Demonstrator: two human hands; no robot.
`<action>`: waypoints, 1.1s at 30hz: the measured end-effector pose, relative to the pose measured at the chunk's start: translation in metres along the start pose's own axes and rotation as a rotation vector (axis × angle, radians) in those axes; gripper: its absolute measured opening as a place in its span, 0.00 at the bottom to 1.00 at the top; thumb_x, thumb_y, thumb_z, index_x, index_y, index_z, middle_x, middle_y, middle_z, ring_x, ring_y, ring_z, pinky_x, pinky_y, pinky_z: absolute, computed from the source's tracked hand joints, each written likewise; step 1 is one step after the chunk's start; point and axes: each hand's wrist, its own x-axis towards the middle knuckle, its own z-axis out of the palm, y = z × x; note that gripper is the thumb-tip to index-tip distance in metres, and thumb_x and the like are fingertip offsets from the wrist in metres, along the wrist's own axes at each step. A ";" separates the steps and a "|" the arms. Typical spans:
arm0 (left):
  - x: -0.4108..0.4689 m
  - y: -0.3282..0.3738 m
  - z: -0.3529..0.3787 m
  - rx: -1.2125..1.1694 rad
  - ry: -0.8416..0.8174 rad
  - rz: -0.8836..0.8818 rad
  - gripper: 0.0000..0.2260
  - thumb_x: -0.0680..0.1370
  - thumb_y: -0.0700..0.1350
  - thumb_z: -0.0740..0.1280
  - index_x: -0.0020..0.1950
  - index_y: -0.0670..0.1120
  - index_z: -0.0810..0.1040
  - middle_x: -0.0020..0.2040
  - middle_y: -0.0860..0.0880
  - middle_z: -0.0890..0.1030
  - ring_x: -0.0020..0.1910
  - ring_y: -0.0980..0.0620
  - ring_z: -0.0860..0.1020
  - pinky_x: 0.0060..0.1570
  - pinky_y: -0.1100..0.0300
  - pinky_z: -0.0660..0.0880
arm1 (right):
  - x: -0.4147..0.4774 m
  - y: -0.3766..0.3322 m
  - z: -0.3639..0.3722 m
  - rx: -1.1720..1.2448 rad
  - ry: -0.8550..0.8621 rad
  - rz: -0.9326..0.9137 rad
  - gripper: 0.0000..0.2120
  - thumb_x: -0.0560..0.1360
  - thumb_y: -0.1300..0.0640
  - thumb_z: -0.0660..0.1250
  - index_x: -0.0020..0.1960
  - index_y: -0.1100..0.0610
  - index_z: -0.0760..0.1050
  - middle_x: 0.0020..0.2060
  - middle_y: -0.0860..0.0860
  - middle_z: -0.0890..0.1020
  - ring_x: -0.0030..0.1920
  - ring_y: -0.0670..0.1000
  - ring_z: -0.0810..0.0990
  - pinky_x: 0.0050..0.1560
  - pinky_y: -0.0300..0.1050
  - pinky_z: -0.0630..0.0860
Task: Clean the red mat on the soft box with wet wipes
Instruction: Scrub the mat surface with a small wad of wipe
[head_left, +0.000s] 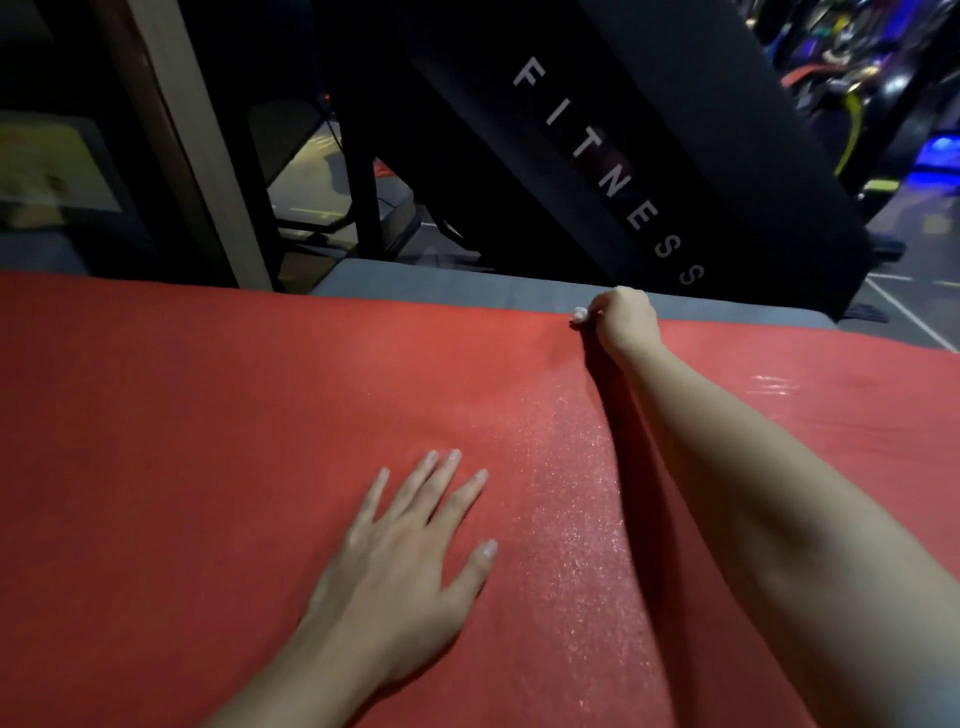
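Head view: red mat (208, 415) glistens wet; left hand (410, 551) flat, right hand (621, 319) clenching wipe (580, 315).

Mat (208, 415) on soft box (441, 283)

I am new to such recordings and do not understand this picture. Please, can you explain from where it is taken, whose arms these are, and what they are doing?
There is one picture, from a camera worn on a person's head, looking forward and down. There is no machine: both bare arms are that person's. The left hand lies flat, fingers spread, on the red mat. The right hand reaches to the mat's far edge, closed on a small white wad, apparently a wet wipe. Shiny streaks suggest wet areas. Beyond the mat shows the grey soft box, then a dark panel reading FITNESS.
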 end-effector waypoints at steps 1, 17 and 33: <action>0.001 0.000 0.001 -0.012 0.007 0.003 0.32 0.77 0.69 0.37 0.82 0.64 0.43 0.82 0.62 0.38 0.77 0.65 0.31 0.79 0.50 0.37 | 0.006 0.002 -0.001 -0.001 -0.011 0.010 0.09 0.72 0.55 0.72 0.40 0.61 0.82 0.32 0.52 0.75 0.41 0.59 0.78 0.40 0.44 0.68; 0.003 0.001 -0.001 0.024 -0.009 -0.010 0.33 0.77 0.69 0.34 0.82 0.63 0.39 0.82 0.61 0.36 0.77 0.64 0.30 0.80 0.49 0.38 | 0.004 0.043 -0.005 0.002 0.039 -0.126 0.09 0.72 0.50 0.74 0.40 0.56 0.84 0.34 0.54 0.80 0.41 0.55 0.80 0.39 0.41 0.66; 0.005 -0.001 0.004 0.007 0.012 -0.008 0.35 0.77 0.68 0.36 0.83 0.60 0.47 0.84 0.57 0.45 0.81 0.59 0.39 0.81 0.48 0.42 | -0.107 0.035 -0.052 -0.113 -0.223 -0.345 0.11 0.68 0.65 0.71 0.48 0.55 0.84 0.43 0.54 0.83 0.43 0.55 0.80 0.41 0.45 0.70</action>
